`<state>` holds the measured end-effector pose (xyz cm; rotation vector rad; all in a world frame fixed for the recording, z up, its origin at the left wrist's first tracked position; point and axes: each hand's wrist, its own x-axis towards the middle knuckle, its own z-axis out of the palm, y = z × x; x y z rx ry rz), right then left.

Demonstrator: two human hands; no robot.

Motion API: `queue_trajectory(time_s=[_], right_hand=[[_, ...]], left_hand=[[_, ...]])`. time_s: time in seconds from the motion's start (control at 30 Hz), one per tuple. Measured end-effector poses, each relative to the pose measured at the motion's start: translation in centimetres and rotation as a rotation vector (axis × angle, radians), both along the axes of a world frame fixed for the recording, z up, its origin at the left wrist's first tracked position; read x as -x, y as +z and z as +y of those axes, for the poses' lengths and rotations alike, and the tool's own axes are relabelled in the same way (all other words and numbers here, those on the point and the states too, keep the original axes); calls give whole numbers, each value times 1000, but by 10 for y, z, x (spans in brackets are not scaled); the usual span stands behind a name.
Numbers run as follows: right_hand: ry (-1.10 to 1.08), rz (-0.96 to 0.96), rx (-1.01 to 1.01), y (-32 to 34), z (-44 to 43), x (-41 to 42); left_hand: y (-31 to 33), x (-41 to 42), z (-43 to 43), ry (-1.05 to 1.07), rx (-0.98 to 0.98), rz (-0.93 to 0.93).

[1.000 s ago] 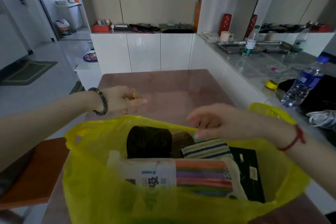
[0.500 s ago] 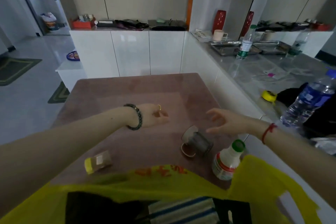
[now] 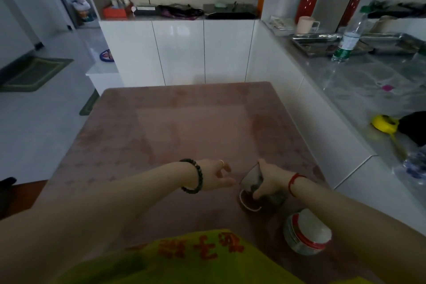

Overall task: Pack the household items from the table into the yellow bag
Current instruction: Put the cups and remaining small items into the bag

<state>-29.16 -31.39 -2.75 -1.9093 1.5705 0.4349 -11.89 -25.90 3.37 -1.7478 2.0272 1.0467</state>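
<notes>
The yellow bag (image 3: 207, 258) with red lettering fills the bottom edge of the view. My right hand (image 3: 269, 180) grips a small clear jar (image 3: 252, 183) that lies on its side on the brown table (image 3: 184, 127), its round end (image 3: 249, 202) facing me. My left hand (image 3: 216, 174), with a ring and a dark bead bracelet, hovers just left of the jar, fingers loosely spread and holding nothing. A white bottle with a red-banded label (image 3: 304, 235) stands near the bag, right of centre, its top hidden behind my right forearm.
A grey counter (image 3: 359, 90) runs along the right side with a yellow tape measure (image 3: 383, 123), a water bottle (image 3: 348, 41), metal trays and a cup. White cabinets (image 3: 184, 50) stand behind the table. Open floor lies to the left.
My right hand has dropped onto the jar and closed around it. My left hand has moved a little toward the jar. The view has tilted up, so less of the bag shows.
</notes>
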Motion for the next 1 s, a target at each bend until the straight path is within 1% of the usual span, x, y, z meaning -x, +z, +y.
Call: queue_trajectory(time_s=[0.07, 0.13, 0.17, 0.23, 0.3, 0.33, 0.37, 0.43, 0.47, 0.5, 0.53, 0.6, 0.63, 0.67, 0.7, 0.77, 0.8, 0.83, 0.9, 0.93, 1.0], right_hand=[[18, -86, 77, 19, 6, -1], [6, -250, 160, 49, 19, -1], [-10, -343, 193, 68, 30, -2], [-31, -526, 270, 108, 59, -4], [-29, -661, 380, 146, 90, -6], [-23, -702, 446, 163, 106, -7], [-14, -733, 511, 178, 122, -7], [4, -785, 617, 205, 155, -8], [5, -817, 661, 217, 170, -8], [-5, -860, 699, 227, 184, -8], [-19, -915, 723, 235, 198, -9], [-13, -1009, 698, 244, 224, -10], [18, -1026, 656, 245, 238, -11], [75, -1011, 605, 245, 250, -12], [151, -958, 557, 242, 262, -13], [292, -743, 480, 229, 282, -19], [347, -604, 482, 217, 289, -23], [401, -466, 526, 203, 294, -28], [449, -222, 662, 173, 296, -38], [437, -157, 705, 160, 294, -43], [364, -150, 725, 140, 284, -50]], left_hand=[[11, -7, 8, 41, 16, 12], [27, -14, 20, 81, 77, 61], [37, -17, 28, 111, 116, 116], [54, -19, 46, 194, 190, 302], [74, -18, 68, 276, 219, 580], [83, -17, 78, 285, 236, 706], [92, -17, 88, 266, 278, 788], [106, -19, 106, 158, 366, 844], [107, -23, 114, 72, 360, 823], [107, -27, 122, -15, 311, 737], [102, -33, 128, -106, 260, 606], [89, -48, 139, -323, 179, 225], [82, -55, 145, -408, 195, 44], [75, -62, 147, -462, 246, -63], [72, -65, 152, -471, 315, -105], [75, -66, 159, -404, 436, -92], [79, -65, 163, -367, 481, -126], [87, -64, 168, -323, 528, -144], [94, -65, 171, -253, 577, -88], [97, -67, 173, -244, 596, -54], [97, -71, 175, -225, 622, -15]])
